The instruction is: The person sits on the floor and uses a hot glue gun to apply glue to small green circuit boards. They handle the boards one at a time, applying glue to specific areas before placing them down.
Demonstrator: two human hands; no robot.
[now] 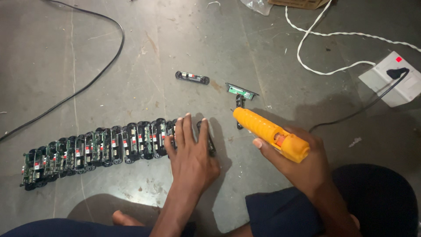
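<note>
Two hands work low in the frame over a grey floor (pixel 184 39). The left hand (pixel 188 151) lies flat and open, fingers spread, pressing on the right end of a row of boards (pixel 101 151) that runs from lower left toward the centre; its fingertips cover the last boards there. The right hand (pixel 302 162), right of centre, is closed around an orange glue gun (pixel 269 134), whose nozzle points up and left, just right of the row's end. Above the nozzle, near the centre, lie two loose boards: a black one (pixel 192 77) and, to its right, one with a green face (pixel 241 91). A small black piece (pixel 239 102) sits just below that one. A black cable (pixel 79 90) curves across the upper left. At upper right a white cord (pixel 307 39) loops toward a white socket box (pixel 392 79), where a black plug (pixel 397 73) sits.
</note>
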